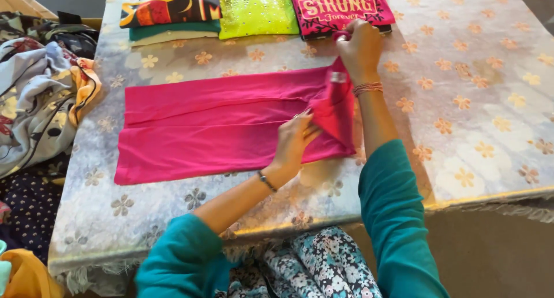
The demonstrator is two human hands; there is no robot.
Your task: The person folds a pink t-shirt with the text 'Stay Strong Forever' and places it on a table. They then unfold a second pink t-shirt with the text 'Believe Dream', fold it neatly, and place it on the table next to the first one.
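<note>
Pink garment (219, 125), long axis running 9 to 3 o'clock on floral table (479, 119). Right end pinched and lifted by left hand (294, 142) and right hand (360, 47). Open tabletop toward 3 o'clock; folded shirts (257, 9) at 12.

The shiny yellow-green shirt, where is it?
In the head view, the yellow-green shirt lies folded at the table's far edge, between two other folded shirts.

Left hand (294, 139) pinching, fingers closed; right hand (360, 47) gripping, extended.

We see soft, bright daylight, glare on the tablecloth (485, 136) right of our grip, mild blur throughout.
</note>
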